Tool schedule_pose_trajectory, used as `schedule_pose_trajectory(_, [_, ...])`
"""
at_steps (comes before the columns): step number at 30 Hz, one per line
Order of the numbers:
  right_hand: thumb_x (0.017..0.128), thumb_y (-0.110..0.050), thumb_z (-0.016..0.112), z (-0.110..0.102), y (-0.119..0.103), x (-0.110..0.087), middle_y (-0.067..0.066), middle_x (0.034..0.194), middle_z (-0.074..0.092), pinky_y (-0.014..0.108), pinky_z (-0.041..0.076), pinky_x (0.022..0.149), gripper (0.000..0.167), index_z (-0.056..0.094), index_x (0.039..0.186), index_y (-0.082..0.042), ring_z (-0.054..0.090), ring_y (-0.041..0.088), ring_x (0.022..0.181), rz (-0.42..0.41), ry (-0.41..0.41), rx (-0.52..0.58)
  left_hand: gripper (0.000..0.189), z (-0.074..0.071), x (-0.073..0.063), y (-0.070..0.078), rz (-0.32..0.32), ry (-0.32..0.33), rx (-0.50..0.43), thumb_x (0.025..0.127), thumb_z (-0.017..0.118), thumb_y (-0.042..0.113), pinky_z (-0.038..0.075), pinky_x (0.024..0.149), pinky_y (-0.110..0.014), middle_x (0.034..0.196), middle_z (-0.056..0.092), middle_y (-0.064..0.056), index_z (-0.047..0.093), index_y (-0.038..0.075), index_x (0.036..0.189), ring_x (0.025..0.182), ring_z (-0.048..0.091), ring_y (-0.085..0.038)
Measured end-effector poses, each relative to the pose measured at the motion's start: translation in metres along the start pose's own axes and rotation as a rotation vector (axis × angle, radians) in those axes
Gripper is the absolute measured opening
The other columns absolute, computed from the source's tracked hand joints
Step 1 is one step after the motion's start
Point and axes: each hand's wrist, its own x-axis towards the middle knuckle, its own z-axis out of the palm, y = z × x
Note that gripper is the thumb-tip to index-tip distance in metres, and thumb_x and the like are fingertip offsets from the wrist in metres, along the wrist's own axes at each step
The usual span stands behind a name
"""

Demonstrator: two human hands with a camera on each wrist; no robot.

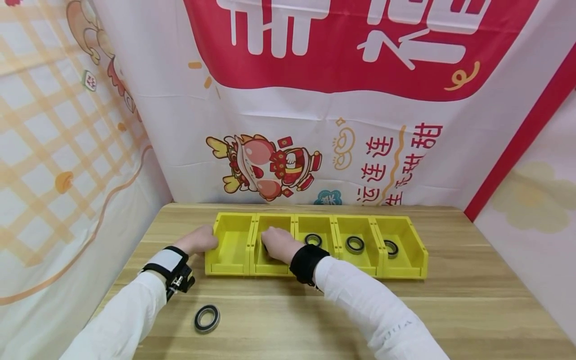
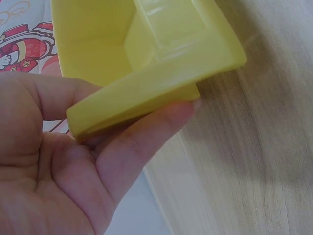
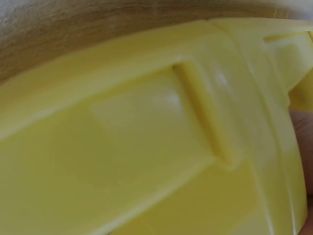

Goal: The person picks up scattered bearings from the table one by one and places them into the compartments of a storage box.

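In the head view, my left hand grips the outer side wall of the leftmost yellow bin. The left wrist view shows thumb and fingers on both sides of that wall. My right hand reaches down into the second bin, fingers curled around a dark ring, apparently a bearing, mostly hidden beneath them. The bin's front fills the right wrist view, with only a sliver of the hand at the right edge.
Three more bins stand joined to the right, holding a bearing, another bearing and a third bearing. One loose bearing lies on the wooden table in front. A printed cloth hangs behind.
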Motion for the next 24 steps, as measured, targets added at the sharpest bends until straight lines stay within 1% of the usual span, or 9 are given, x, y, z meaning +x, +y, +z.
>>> schedule_pose_trajectory(5, [0.081,-0.014,0.069,-0.008,-0.003,-0.004,0.002,0.080,0.061,0.030,0.050,0.060,0.008,0.062,0.083,-0.011,0.056,0.014,0.069,0.013,-0.015,-0.031,0.036,-0.001,-0.001,0.000,-0.002,-0.001,0.012,0.077,0.045,0.000,0.052,0.064,-0.034,0.095,0.054,-0.020,0.043,-0.013,0.110,0.081,0.056,-0.026])
schedule_pose_trajectory(8, [0.083,-0.020,0.070,-0.026,-0.005,-0.010,0.000,0.077,0.059,0.029,0.049,0.057,0.011,0.063,0.085,-0.012,0.056,0.013,0.068,0.037,-0.033,-0.005,0.034,-0.001,0.000,-0.001,0.002,0.000,0.019,0.078,0.046,0.001,0.052,0.064,-0.033,0.094,0.054,-0.019,0.044,-0.012,0.109,0.081,0.056,-0.025])
schedule_pose_trajectory(10, [0.083,-0.024,0.071,-0.042,-0.007,-0.016,0.000,0.080,0.061,0.029,0.049,0.057,0.015,0.065,0.091,-0.012,0.058,0.013,0.070,0.047,-0.031,0.018,0.032,0.000,0.000,-0.001,0.007,0.003,0.022,0.078,0.046,0.000,0.052,0.063,-0.033,0.093,0.054,-0.018,0.044,-0.012,0.107,0.080,0.056,-0.025])
schedule_pose_trajectory(12, [0.084,-0.028,0.069,-0.057,-0.010,-0.024,0.002,0.093,0.065,0.030,0.051,0.060,0.026,0.066,0.104,-0.012,0.061,0.016,0.081,0.039,-0.021,0.012,0.031,0.000,0.000,-0.001,0.012,0.003,0.026,0.078,0.045,0.001,0.051,0.063,-0.032,0.092,0.053,-0.018,0.044,-0.012,0.107,0.080,0.056,-0.025])
schedule_pose_trajectory(14, [0.085,-0.034,0.067,-0.072,-0.014,-0.034,0.005,0.116,0.063,0.033,0.054,0.072,0.043,0.061,0.122,-0.014,0.061,0.019,0.100,0.009,0.004,-0.008,0.031,-0.001,0.000,-0.001,0.012,-0.001,0.030,0.078,0.045,0.001,0.051,0.063,-0.032,0.092,0.053,-0.018,0.044,-0.012,0.107,0.080,0.056,-0.025])
schedule_pose_trajectory(17, [0.085,-0.046,0.063,-0.088,-0.023,-0.049,0.008,0.144,0.043,0.042,0.046,0.096,0.066,0.042,0.142,-0.019,0.046,0.025,0.127,-0.072,0.053,-0.047,0.032,-0.002,0.000,-0.001,0.014,-0.008,0.028,0.078,0.046,0.001,0.051,0.063,-0.032,0.092,0.053,-0.018,0.044,-0.012,0.108,0.080,0.055,-0.025])
schedule_pose_trajectory(19, [0.084,-0.054,0.058,-0.093,-0.031,-0.059,0.009,0.153,0.028,0.049,0.035,0.105,0.076,0.030,0.148,-0.024,0.034,0.027,0.136,-0.134,0.086,-0.067,0.032,-0.002,-0.001,-0.001,0.019,-0.010,0.027,0.078,0.046,0.001,0.051,0.063,-0.033,0.092,0.053,-0.018,0.045,-0.012,0.107,0.079,0.056,-0.025])
schedule_pose_trajectory(22, [0.083,-0.063,0.052,-0.094,-0.043,-0.071,0.007,0.158,0.006,0.059,0.024,0.107,0.085,0.013,0.151,-0.031,0.018,0.033,0.142,-0.227,0.115,-0.093,0.031,-0.002,-0.003,0.001,0.037,-0.012,0.029,0.081,0.048,0.004,0.052,0.065,-0.034,0.093,0.056,-0.019,0.047,-0.011,0.108,0.080,0.057,-0.025])
schedule_pose_trajectory(24, [0.083,-0.067,0.046,-0.089,-0.052,-0.078,0.004,0.158,-0.010,0.063,0.019,0.106,0.087,0.000,0.151,-0.037,0.004,0.035,0.144,-0.289,0.122,-0.116,0.029,-0.002,-0.003,0.001,0.044,-0.012,0.044,0.081,0.048,0.004,0.052,0.064,-0.033,0.091,0.056,-0.018,0.048,-0.011,0.106,0.075,0.056,-0.023])
